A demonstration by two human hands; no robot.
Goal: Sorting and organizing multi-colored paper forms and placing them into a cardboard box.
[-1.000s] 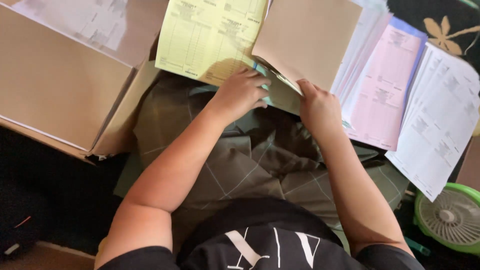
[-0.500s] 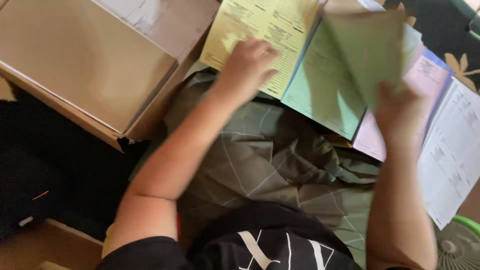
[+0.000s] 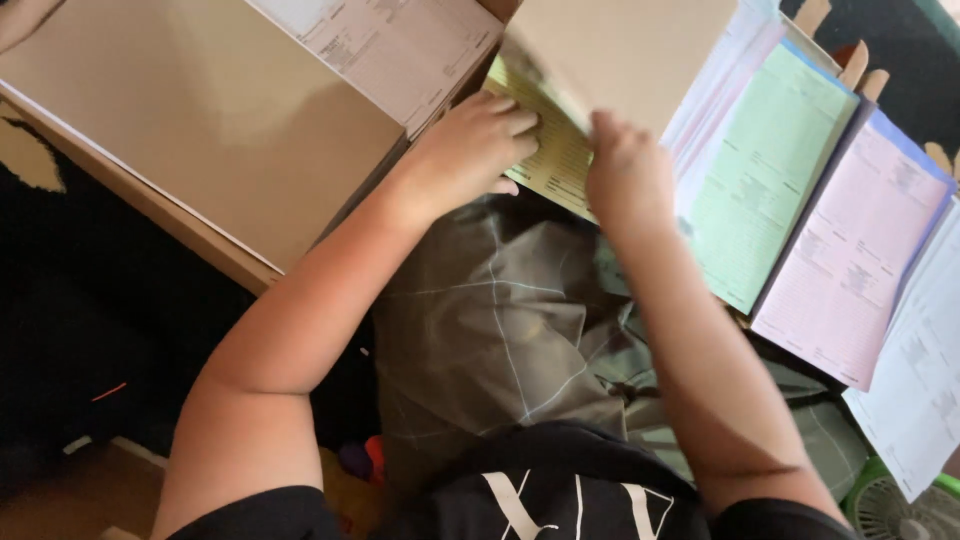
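We see our left hand pressed flat, fingers loosely curled, on the yellow printed paper sheet, while our right hand pinches the plain tan cardboard sheet lying over that yellow sheet's upper part.

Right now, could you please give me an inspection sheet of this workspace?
Surface: checked olive cloth over the lap, papers laid around it.
Job's things: yellow form under a tan card sheet.
Clutter: large tan folder at left; white form; green sheet; pink sheet; white sheets at right.
Hands: left hand pressing the yellow form; right hand at the card sheet's edge, grip unclear.
Cables: nothing seen.
Surroundings: green fan at lower right; dark floor.
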